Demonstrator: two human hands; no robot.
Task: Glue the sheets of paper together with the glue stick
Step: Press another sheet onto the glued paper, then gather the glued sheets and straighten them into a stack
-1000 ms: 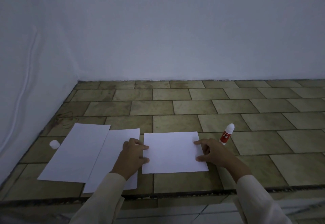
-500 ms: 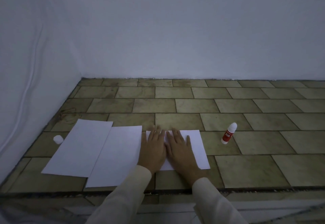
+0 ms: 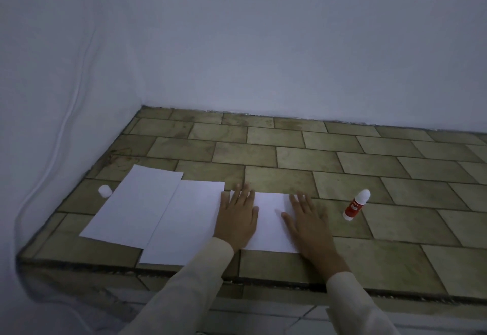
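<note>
Three white sheets lie on the tiled ledge. My left hand and my right hand press flat, fingers straight, on the right sheet, one on each side edge. A middle sheet lies just left of it and overlaps the left sheet. A red glue stick with a white tip stands uncapped on the tiles to the right of my right hand. Its white cap sits at the far left beside the left sheet.
The olive tiled ledge runs from a white wall at the back to a front edge near my sleeves. A white side wall with a thin cable closes off the left.
My hands went from gripping the right sheet's sides to lying flat together at its middle, and have now slid apart toward its left and right edges. The view shifted slightly.
</note>
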